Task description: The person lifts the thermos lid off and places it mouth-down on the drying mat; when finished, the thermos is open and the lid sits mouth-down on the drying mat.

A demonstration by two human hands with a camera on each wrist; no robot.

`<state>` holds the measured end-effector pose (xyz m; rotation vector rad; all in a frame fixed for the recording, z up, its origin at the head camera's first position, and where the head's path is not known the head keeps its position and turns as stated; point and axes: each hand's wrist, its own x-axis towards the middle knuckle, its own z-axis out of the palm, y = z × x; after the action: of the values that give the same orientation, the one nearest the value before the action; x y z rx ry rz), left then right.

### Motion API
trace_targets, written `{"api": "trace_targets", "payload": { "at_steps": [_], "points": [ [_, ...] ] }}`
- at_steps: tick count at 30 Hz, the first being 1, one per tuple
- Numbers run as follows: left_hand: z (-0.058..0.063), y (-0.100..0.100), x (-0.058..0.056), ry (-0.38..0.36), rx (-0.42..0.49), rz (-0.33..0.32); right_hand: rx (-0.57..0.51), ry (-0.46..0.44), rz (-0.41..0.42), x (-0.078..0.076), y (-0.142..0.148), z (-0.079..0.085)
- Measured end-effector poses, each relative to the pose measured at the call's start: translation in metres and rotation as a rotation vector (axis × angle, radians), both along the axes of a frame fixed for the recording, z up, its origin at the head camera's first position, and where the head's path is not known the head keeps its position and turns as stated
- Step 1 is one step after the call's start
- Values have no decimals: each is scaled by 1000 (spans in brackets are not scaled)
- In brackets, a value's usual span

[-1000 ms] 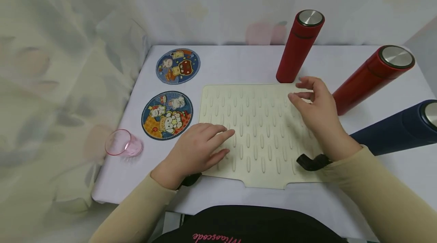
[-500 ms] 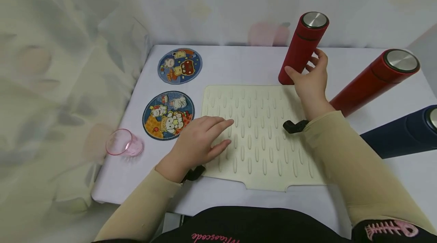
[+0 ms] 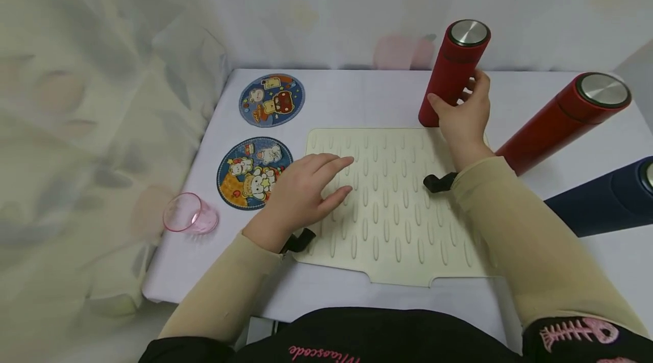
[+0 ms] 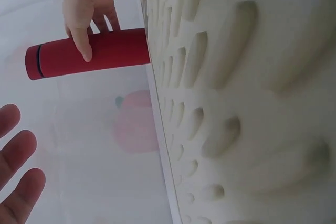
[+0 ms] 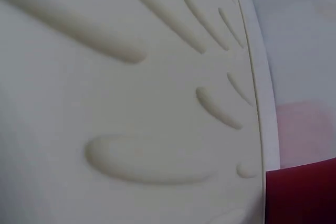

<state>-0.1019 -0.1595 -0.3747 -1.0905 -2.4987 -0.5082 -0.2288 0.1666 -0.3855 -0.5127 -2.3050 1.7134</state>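
At the back of the table, a red thermos flask [image 3: 456, 71] with a steel-topped lid stands upright. My right hand [image 3: 465, 122] grips its lower body, thumb on the left side and fingers round the right and rear. The left wrist view shows the same flask [image 4: 118, 53] sideways, fingers against it. In the right wrist view only a strip of the red flask [image 5: 302, 195] appears, and the hand is out of sight. My left hand [image 3: 301, 193] is held over the left part of a cream ribbed mat [image 3: 393, 204], fingers spread and holding nothing.
A second red flask [image 3: 563, 122] and a navy flask [image 3: 604, 198] stand on the right. Two round cartoon coasters [image 3: 272, 100] lie on the left, behind a pink clear cup [image 3: 191, 214]. A curtain [image 3: 102, 125] hangs along the left side.
My right hand has moved from over the mat's right side to the back red flask and now grips it. The left hand has shifted slightly forward. The flasks stay in place.
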Motion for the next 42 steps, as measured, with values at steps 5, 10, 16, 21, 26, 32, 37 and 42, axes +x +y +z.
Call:
{"api": "trace_targets", "payload": {
  "at_steps": [5,10,16,21,26,32,37,42],
  "points": [
    [-1,3,-4,-5,44,17,-1,172,-4,17,-8,6],
    [6,9,-11,-3,69,14,27,301,55,49,-18,22],
    [33,17,-23,22,125,4,68,380,239,89,-27,29],
    [65,22,-31,83,213,-44,87,417,365,113,-32,28],
    [93,25,-33,98,287,-118,127,367,446,131,-32,26],
    [110,30,-26,-38,271,-237,200,357,542,144,-30,21],
    [114,34,-16,-177,190,-343,269,404,589,152,-28,17],
    [117,33,-7,-244,118,-367,325,441,622,156,-29,14]
  ]
}}
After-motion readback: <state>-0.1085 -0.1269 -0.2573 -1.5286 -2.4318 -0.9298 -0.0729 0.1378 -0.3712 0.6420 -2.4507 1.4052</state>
